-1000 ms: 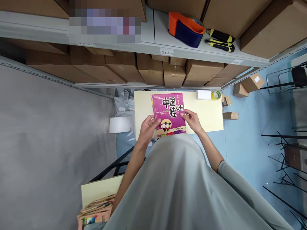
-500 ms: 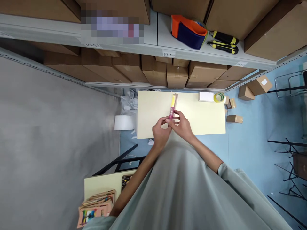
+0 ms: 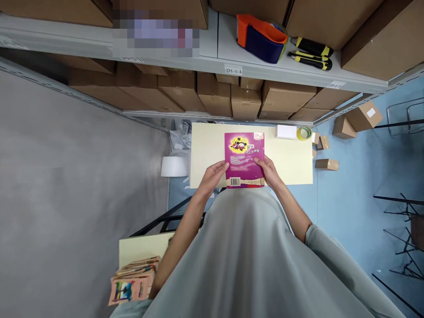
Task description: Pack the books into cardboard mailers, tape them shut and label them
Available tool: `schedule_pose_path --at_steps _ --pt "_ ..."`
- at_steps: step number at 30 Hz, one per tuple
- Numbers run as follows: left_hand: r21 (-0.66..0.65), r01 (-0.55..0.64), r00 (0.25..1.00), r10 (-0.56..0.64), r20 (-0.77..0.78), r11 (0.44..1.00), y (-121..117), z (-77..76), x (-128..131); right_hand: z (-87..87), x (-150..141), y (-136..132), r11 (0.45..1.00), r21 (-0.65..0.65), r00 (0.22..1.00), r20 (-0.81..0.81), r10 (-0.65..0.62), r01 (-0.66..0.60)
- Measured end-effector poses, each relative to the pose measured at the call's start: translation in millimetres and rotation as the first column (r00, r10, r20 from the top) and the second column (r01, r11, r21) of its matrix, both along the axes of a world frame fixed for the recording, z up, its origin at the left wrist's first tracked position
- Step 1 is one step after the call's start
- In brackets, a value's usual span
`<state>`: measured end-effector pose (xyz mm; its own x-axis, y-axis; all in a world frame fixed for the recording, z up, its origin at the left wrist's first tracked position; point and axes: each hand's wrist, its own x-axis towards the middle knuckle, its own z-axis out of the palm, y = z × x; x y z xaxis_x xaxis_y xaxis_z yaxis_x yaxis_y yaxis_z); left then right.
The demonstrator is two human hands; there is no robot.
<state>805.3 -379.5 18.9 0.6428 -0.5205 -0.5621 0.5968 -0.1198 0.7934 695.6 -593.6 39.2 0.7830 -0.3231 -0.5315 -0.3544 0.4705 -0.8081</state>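
A purple book point(image 3: 244, 170) faces me with a yellow cartoon patch near its top and a barcode at its lower left. My left hand point(image 3: 213, 175) grips the left edge, its thumb on the cover. On the opposite edge my right hand point(image 3: 267, 171) is closed, thumb lying across the cover and fingers hidden behind. The book is held above the near part of a pale yellow table point(image 3: 207, 145).
A white box point(image 3: 285, 132) and a tape roll point(image 3: 304, 133) sit at the table's back right. Overhead, a shelf point(image 3: 251, 73) carries cartons, an orange-and-blue tape dispenser point(image 3: 261, 39) and box cutters point(image 3: 311, 53). Stacked booklets point(image 3: 132, 282) lie at lower left.
The book was edge-on with its spine showing and both hands together at its near end. Now its broad cover faces me, and my hands have spread to opposite edges.
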Motion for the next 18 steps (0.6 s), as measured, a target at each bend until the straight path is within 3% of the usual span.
schedule_pose_path --at_steps 18 --pt "-0.021 -0.047 0.997 0.048 0.058 0.999 -6 22.5 -16 -15.0 -7 -4 0.989 -0.126 0.993 0.076 0.088 -0.078"
